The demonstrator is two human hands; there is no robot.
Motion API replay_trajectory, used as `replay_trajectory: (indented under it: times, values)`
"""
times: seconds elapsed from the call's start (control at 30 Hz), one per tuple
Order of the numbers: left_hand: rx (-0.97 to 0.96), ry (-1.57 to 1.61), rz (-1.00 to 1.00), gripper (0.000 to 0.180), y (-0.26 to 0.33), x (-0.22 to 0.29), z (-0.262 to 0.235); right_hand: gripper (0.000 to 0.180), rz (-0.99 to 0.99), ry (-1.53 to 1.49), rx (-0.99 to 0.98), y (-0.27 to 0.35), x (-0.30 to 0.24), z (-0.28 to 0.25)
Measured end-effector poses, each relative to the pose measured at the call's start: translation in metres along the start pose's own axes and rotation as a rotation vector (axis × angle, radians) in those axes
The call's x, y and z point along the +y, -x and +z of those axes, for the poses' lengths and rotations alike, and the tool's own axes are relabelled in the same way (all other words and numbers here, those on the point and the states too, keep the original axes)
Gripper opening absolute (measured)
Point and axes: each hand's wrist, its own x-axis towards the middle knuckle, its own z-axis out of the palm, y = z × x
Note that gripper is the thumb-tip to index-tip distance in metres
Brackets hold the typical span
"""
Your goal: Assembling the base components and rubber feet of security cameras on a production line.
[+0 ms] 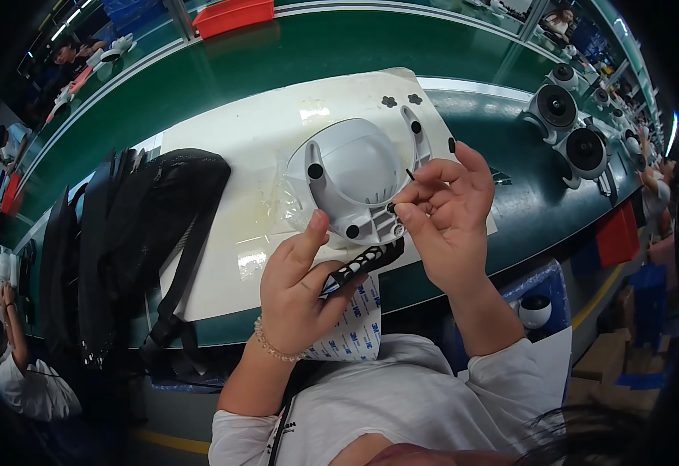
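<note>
A white plastic housing [359, 159] with a rounded dome lies on the white work mat. Black round pads [315, 171] sit on several of its feet. My left hand [300, 287] grips a black foam sheet with punched-out holes [362, 262] below the housing's near edge. My right hand [452, 213] is closed at thumb and forefinger on a small black pad [392, 208], right at the housing's near right foot. Another black pad [453, 145] shows by a raised fingertip of that hand.
Two black flower-shaped pieces [389, 101] lie on the mat [254, 140]. Black bags or straps [145, 210] are heaped at left. Finished-looking white units with black round faces [580, 147] stand at right. Printed backing paper [355, 326] hangs at the table edge; a red bin [230, 15] sits behind.
</note>
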Motion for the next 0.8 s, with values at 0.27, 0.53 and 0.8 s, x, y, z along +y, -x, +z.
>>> replay_trajectory:
  times: [0.27,0.53,0.8]
  values:
    - [0.021,-0.028,0.013,0.027,0.003,-0.003,0.002,0.047,-0.326,0.534,-0.035,0.008,-0.002,0.002]
    - [-0.002,-0.033,0.009,0.027,0.0,0.002,0.0,0.044,-0.402,0.91,-0.383,0.02,-0.031,0.001]
    - [-0.009,-0.095,-0.002,0.027,0.001,0.0,0.001,0.077,-0.176,0.458,0.01,0.009,-0.013,-0.026]
